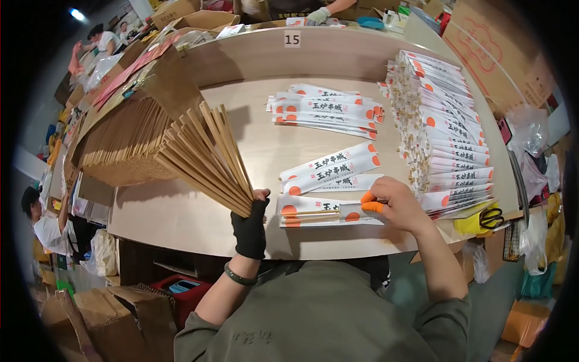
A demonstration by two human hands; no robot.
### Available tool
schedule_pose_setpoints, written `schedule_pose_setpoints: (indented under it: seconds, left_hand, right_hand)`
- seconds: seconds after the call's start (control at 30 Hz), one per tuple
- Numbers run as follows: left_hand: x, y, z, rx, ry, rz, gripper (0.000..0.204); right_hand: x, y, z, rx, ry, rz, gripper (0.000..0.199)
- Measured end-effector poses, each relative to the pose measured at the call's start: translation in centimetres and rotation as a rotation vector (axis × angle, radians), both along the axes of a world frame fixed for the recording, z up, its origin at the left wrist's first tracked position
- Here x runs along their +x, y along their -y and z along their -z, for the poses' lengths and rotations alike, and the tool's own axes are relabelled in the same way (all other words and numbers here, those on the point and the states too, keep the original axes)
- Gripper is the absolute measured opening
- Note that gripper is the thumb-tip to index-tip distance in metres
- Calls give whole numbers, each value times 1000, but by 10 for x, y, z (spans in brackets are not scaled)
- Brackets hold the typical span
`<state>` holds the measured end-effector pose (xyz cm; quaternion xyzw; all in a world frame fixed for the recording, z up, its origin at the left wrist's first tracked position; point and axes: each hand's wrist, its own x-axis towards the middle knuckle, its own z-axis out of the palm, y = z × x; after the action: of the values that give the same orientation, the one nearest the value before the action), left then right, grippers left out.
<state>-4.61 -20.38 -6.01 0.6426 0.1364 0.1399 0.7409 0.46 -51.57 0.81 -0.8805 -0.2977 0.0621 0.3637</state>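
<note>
1. My L hand point(250, 228), in a black glove w/ bare fingertips, is closed round the lower ends of a bunch of chopsticks point(208, 163). They fan out up & away to the left, tips in the air over the desk point(256, 142).
2. My R hand point(395, 204) has orange finger covers point(372, 207) on and is pinching a greyish piece point(350, 212) at the right end of a chopstick pair point(309, 212). Can't tell exactly what that bit is tbh, fingers hide part of it.
3. Said pair lies flat on the front sleeves point(291, 222), white paper w/ orange dots, right in front of me.
4. Just behind those: some slanted sleeves point(330, 168), then a back stack point(325, 109) further up.
5. Big heap of sleeves point(455, 130) along the R side, ends of sticks poking out on its L edge.
6. Cardboard box point(123, 173) on the L, packed w/ more sticks.
7. Scissors point(491, 218) w/ black handles sit by smth yellow point(471, 225), near R corner.
</note>
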Motion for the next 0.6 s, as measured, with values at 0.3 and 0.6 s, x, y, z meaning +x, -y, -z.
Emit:
schedule_pose_setpoints:
  seconds: [0.3, 0.6]
  left_hand:
    - [12, 44, -58, -329, 174, 143, 19]
    - [13, -56, 0, 260, 41, -161, 18]
  right_hand:
    - [13, -100, -26, 185, 217, -167, 20]
    - [-1, -92, 4, -207, -70, -299, 59]
